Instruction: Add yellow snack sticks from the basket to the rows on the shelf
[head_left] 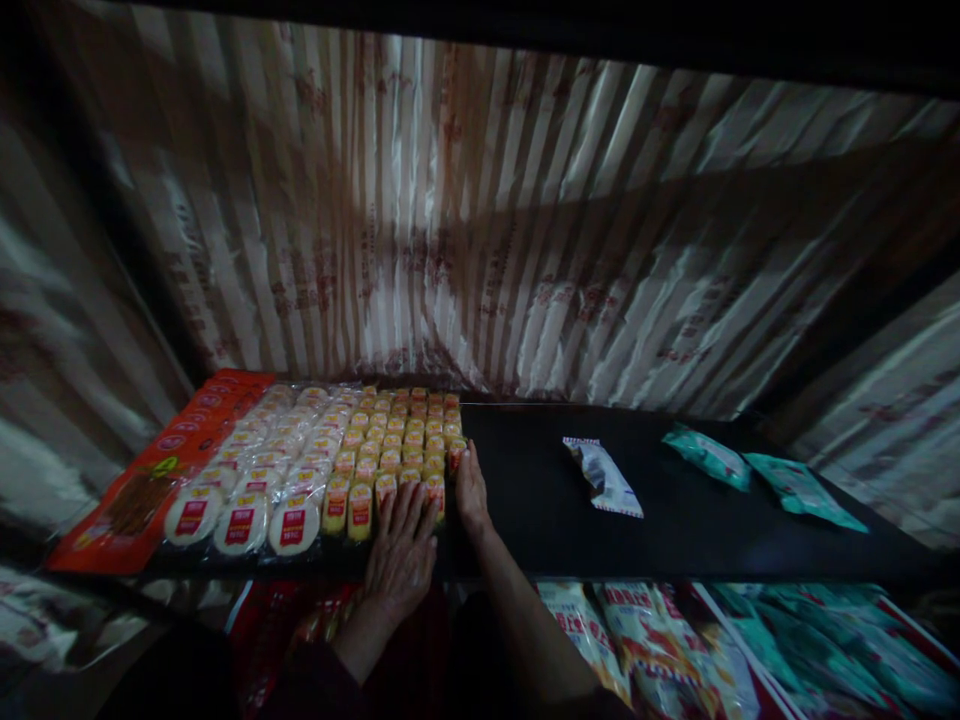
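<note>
On a dark shelf (540,520) lie rows of small yellow packets (405,430), packed side by side. My left hand (401,550) rests flat with fingers spread on the front ends of these rows. My right hand (471,490) lies along the right side of the yellow rows, fingers straight and pressed against the outermost packets. Left of the yellow rows are rows of round white packets with red labels (262,480), and beyond them a flat red package (161,470).
A loose silver-white snack packet (604,477) lies mid-shelf, and two teal packets (709,455) (802,490) lie to the right. Striped plastic sheeting (480,230) hangs behind. Below the shelf edge are more bagged snacks (645,640).
</note>
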